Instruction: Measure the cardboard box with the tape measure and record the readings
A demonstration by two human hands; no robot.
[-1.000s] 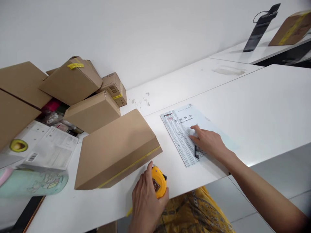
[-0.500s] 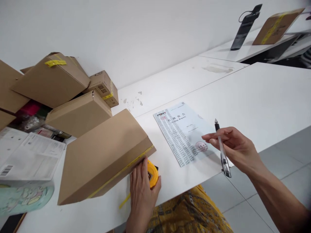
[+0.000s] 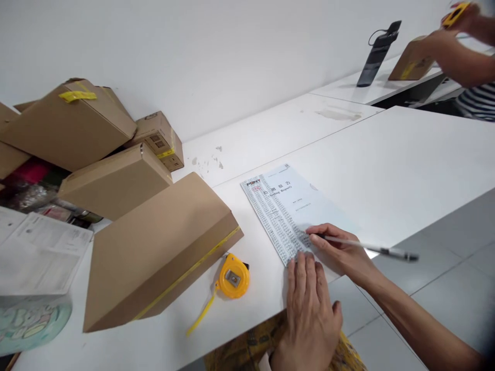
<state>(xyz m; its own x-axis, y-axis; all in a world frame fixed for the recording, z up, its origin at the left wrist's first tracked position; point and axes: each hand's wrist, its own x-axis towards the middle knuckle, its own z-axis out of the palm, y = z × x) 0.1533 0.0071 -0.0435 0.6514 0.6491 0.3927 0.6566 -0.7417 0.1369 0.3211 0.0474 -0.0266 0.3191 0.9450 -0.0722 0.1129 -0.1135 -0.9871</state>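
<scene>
A pen (image 3: 363, 243) with a dark grip and clear barrel is pinched in my right hand (image 3: 344, 252), over the lower part of a pale blue printed report (image 3: 297, 201). Its tip points left and its far end sticks out to the right. My left hand (image 3: 309, 304) lies flat, fingers stretched, with the fingertips at the report's lower edge. To its left, a yellow tape measure (image 3: 233, 276) rests on the white table with a short yellow strip out. Beside that sits a closed cardboard box (image 3: 154, 242) with a yellow band along its side.
Several cardboard boxes (image 3: 73, 123) are heaped at the left against the wall, near white papers (image 3: 42, 252). A dark bottle (image 3: 378, 54) stands at the back right. There, another person's arm (image 3: 460, 56) reaches past a box, a yellow tape measure (image 3: 456, 15) in hand.
My left hand has left the tape measure and moved right to the report. My right hand has turned the pen and lowered it toward the paper. Another person's arms have come into view.
</scene>
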